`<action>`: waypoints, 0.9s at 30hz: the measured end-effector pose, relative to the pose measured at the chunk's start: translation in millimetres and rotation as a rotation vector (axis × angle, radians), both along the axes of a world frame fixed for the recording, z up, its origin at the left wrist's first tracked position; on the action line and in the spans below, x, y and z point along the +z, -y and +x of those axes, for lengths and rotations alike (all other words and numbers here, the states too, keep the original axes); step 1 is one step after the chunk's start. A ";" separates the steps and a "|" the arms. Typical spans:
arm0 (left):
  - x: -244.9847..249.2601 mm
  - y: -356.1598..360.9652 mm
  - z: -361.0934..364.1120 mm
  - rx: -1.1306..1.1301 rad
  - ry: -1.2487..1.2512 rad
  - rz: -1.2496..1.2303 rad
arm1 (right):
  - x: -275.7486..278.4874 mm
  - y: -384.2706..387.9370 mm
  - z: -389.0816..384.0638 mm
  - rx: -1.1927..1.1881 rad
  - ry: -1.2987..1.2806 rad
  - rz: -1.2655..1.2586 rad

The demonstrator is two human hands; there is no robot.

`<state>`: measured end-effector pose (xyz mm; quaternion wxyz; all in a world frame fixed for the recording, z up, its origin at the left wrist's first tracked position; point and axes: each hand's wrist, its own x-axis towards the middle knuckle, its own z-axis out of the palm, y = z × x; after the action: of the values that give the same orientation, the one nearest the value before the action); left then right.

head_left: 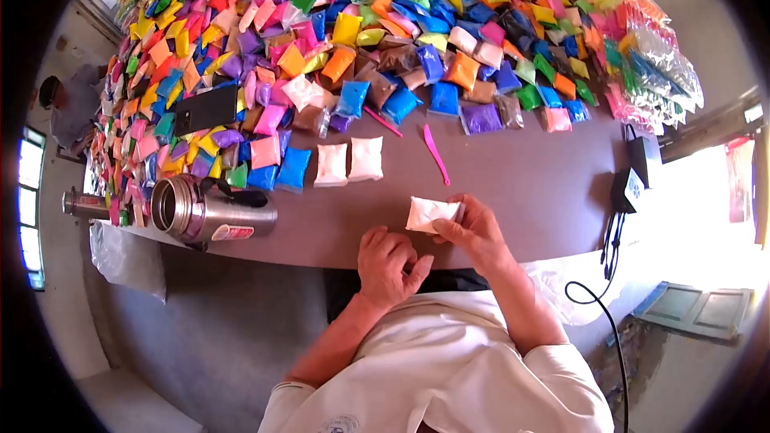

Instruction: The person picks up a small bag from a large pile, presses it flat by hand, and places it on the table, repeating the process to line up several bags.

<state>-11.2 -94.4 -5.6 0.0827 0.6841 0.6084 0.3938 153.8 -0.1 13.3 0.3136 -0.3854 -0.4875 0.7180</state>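
- Right hand [473,228] pinches a pale packet [427,213] near center frame, its long axis roughly sideways, projecting leftward.
- Left hand [387,263], loosely curled, visibly empty, rests apart, lower left of it.
- Pink knife [435,154] lies above.

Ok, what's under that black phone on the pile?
Coloured packets surround the black phone, including purple and yellow ones. Whatever lies directly beneath it is covered, so I can't tell.

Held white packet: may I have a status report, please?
Right hand gripping white packet. Left hand curled, nothing visible in it. Pink knife beyond, untouched.
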 end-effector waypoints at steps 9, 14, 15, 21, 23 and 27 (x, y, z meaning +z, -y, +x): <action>-0.9 0.8 -1.2 0.003 0.021 0.098 | -4.1 37.0 5.4 0.036 -0.084 0.040; 1.1 0.5 0.0 0.008 -0.004 0.112 | 2.9 32.3 13.7 0.164 0.023 0.157; -0.2 -0.4 0.0 0.026 0.021 0.103 | 6.0 30.8 15.0 0.196 0.130 0.196; -2.0 -2.1 -0.1 0.034 0.007 0.111 | 2.9 21.1 19.8 0.224 0.323 0.661; 0.7 -2.4 -0.4 0.025 0.008 0.098 | 1.0 18.6 19.4 0.219 0.302 0.709; 2.1 -3.8 -2.8 0.004 0.016 0.078 | 19.1 12.2 16.3 0.301 0.393 0.513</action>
<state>-14.0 -90.6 -3.6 0.0600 0.6824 0.5935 0.4226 170.1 -12.3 32.4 0.1908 -0.3487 -0.7544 0.5224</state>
